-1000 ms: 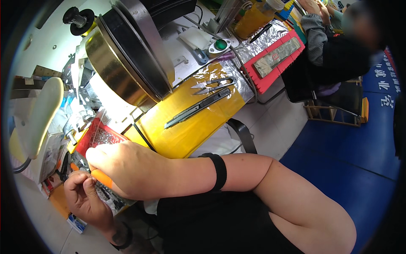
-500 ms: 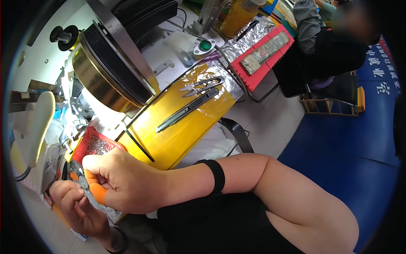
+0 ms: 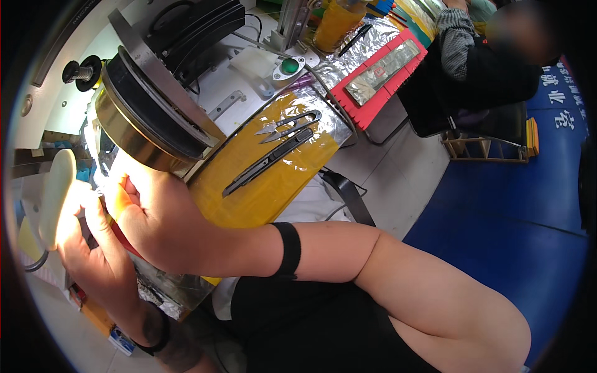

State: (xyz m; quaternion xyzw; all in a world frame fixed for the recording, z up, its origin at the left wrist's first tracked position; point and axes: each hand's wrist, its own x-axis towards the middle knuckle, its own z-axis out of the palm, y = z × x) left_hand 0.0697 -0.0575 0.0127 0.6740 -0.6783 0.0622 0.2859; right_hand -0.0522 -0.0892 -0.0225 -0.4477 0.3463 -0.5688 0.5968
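Under the bright light at the left, my right hand [image 3: 158, 214] is closed in a pinch, with orange covering on its fingers. My left hand [image 3: 99, 261] meets it there, thumb and fingers pressed together. Whatever lies between the fingertips is too small and glare-washed to make out. Just above my right hand hangs a machine's round brass-coloured drum [image 3: 134, 133] with a black rim. Beside my left fingers stands a pale oval paddle-shaped part [image 3: 58, 196]. Most of a red container is hidden behind my right hand.
Thread snips [image 3: 289, 127] and a utility knife [image 3: 267, 163] lie on a yellow surface [image 3: 230, 202]. Beyond are a green button [image 3: 290, 66], a red tray [image 3: 357, 115] holding a grey block [image 3: 382, 71], and a jar [image 3: 339, 28]. Another person [image 3: 463, 40] sits at the upper right.
Both hands have moved up and away from me, into the light beside the drum. The red container with small shiny pieces is now mostly covered by my right hand.
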